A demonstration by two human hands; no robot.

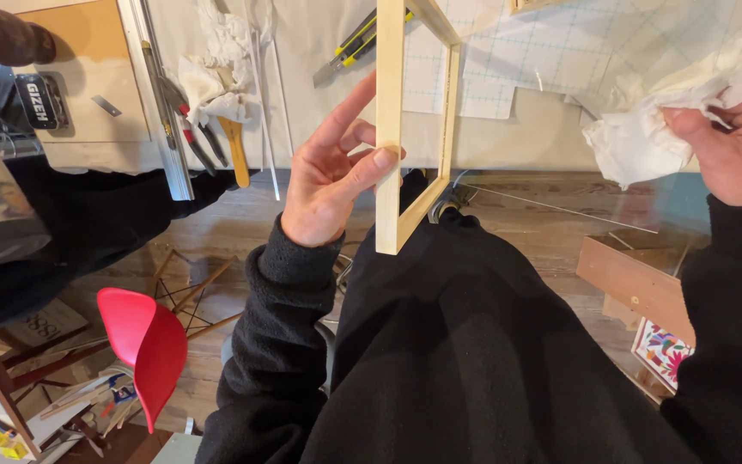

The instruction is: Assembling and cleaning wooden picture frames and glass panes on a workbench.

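The left hand [328,172] grips a pale wooden frame [392,129] by one side rail, thumb pressed on the near face and fingers curled behind it, holding the frame upright and edge-on so its lower corner hangs just below the hand, above the person's dark lap. The right hand [736,146] is clenched around a crumpled white cloth [646,142], which bunches out toward the frame but stays well apart from it.

Beyond both hands lies the table [328,103], covered in a light sheet. Just past the frame's top sits a yellow utility knife [358,39], and between the hands, farther back, a gridded cutting mat [560,51]. To the left of the left hand, on the table, rest a brush with a wooden handle [235,150], red-handled pliers [191,129] and a long metal ruler [155,94]. Below the left arm, down on the wooden floor, stands a red chair [143,344].
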